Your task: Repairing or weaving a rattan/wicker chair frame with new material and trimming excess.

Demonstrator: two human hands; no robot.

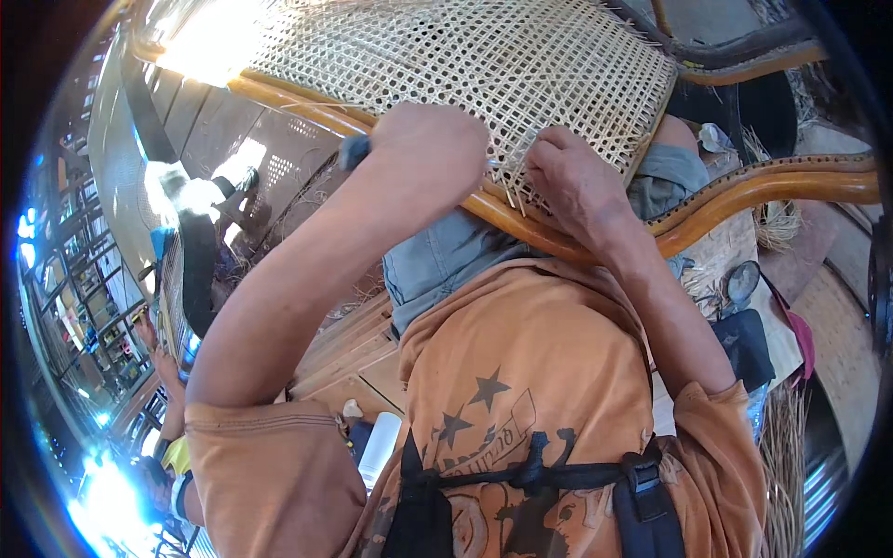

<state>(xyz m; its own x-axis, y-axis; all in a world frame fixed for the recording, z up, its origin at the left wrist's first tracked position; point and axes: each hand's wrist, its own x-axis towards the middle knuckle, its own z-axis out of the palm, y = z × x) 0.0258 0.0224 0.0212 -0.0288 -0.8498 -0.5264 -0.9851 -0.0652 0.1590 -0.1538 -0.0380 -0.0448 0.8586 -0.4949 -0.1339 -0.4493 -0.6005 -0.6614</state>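
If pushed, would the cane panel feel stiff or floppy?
The cane panel would probably flex, being an open lattice of thin strips. It may resist sliding, since its edge lies along the wooden rail. Loose strand ends beside the right hand look thin, so likely bend easily.

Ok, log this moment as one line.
left hand: closed around blue-handled tool | right hand: curled at cane panel, grip unclear | wooden frame: along panel's near edge

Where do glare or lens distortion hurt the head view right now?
Head view: glare whites out the upper-left part of the cane panel; a bluish-white flare burns out the lower left; fisheye curves the far-left background and leaves black corners; the weave around the left hand and right hand is readable.
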